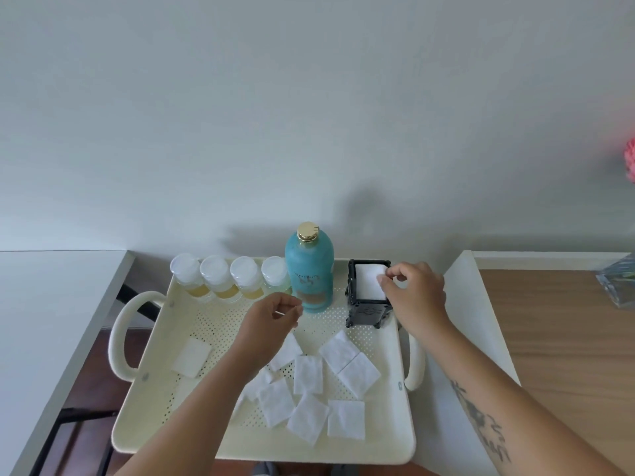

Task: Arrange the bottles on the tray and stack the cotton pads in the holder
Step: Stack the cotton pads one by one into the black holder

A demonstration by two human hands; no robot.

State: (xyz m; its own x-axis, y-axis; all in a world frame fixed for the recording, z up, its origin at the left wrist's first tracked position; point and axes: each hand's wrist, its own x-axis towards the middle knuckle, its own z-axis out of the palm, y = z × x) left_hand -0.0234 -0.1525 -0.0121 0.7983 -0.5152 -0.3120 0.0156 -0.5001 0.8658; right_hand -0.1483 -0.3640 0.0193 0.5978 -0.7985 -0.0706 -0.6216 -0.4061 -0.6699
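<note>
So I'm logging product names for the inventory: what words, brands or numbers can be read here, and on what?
Teal bottle: dark lettering on its front, too blurred to read.
Small clear bottles: no label visible.
Black holder: an embossed pattern, no readable text.
Tattoo on the right forearm: script-like marks, not legible.
Nothing can be quoted.

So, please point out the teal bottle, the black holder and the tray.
teal bottle [309, 269]: head view, on its body.
black holder [367, 312]: head view, on its front wall.
tray [165, 338]: head view, on its bare perforated floor.
</note>
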